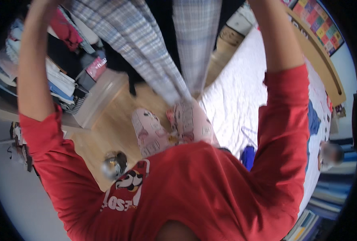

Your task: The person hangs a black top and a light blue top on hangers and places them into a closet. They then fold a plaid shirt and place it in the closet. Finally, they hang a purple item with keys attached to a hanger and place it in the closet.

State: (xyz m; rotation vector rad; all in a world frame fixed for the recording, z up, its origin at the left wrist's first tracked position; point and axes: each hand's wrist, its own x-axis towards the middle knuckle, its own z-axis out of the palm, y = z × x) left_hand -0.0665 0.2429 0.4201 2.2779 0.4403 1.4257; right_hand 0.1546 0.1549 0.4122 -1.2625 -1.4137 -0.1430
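Note:
Both my forearms rise past the top edge of the head view, so my left hand and my right hand are out of sight. Between the raised arms hangs a pair of light blue and grey plaid trousers (132,38), its legs spread apart at the top and coming together near my knees. What grips the waist is cut off. Black cloth (165,20) shows between and behind the plaid legs; whether it is part of another garment I cannot tell.
Folded and piled clothes (62,82) fill a shelf unit on the left, with a pink packet (96,68) at its edge. On the right lies a bed with a white quilt (234,92), a wooden headboard (327,60) and a blue item (248,157). A bag (115,164) stands on the wooden floor.

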